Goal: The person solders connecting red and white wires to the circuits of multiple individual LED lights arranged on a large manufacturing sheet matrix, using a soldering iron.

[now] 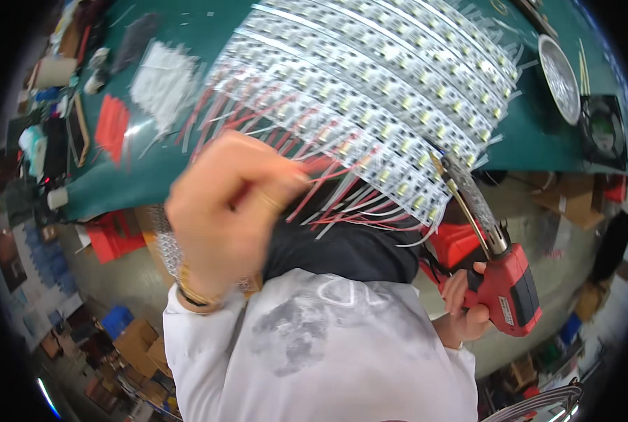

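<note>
My left hand (226, 197) is closed in a pinch and slightly smeared by motion. Between its fingertips is a thin red wire (326, 176), at the near edge of a sheet of LED boards (370, 77). Several red and white wires (370, 214) trail from that edge toward my lap. My right hand (465, 306) grips a red and black soldering gun (516, 290) by its handle. The gun's metal tip (437, 163) points up and left, over the right near corner of the boards. Whether the tip touches them, I cannot tell.
A green table (117, 190) bears the boards. On its left lie a pile of white tubes (163, 84) and a bundle of red pieces (112, 126). At the right are a round metal dish (560, 79) and a black fan (604, 132). Cardboard boxes (139, 344) stand on the floor.
</note>
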Available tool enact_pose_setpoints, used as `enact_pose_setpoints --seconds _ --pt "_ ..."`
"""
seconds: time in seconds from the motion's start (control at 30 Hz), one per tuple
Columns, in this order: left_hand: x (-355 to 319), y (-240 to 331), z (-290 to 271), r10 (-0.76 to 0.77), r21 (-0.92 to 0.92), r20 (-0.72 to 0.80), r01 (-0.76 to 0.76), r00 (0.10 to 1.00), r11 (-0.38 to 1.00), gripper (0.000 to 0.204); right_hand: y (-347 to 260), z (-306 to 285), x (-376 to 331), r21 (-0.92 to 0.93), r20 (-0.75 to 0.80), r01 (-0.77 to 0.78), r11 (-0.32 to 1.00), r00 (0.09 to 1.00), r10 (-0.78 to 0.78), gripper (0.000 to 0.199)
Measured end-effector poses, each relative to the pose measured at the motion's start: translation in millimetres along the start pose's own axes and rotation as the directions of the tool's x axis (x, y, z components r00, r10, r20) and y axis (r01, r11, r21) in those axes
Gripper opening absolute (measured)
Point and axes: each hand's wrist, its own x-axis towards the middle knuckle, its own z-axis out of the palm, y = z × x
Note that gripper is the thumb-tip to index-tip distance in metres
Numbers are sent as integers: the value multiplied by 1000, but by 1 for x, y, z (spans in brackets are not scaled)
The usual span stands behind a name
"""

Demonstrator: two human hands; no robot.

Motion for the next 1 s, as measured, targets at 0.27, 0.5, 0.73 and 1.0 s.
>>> enact_pose_setpoints --seconds 0.27,0.5,0.73,1.0 --pt "-18 -3 79 110 249 103 -133 989 959 20 3 -30 -21 181 36 66 981 997 -74 80" --pt "-15 -4 83 62 300 123 -96 990 949 22 17 -62 -38 161 248 -85 983 968 43 16" --pt "-10 -2 83 29 321 142 -74 989 944 20 31 -65 -24 265 303 -17 964 951 -66 16" --pt "-12 1 84 6 364 133 -55 991 930 19 24 -72 -30 -22 152 113 993 982 -108 19"
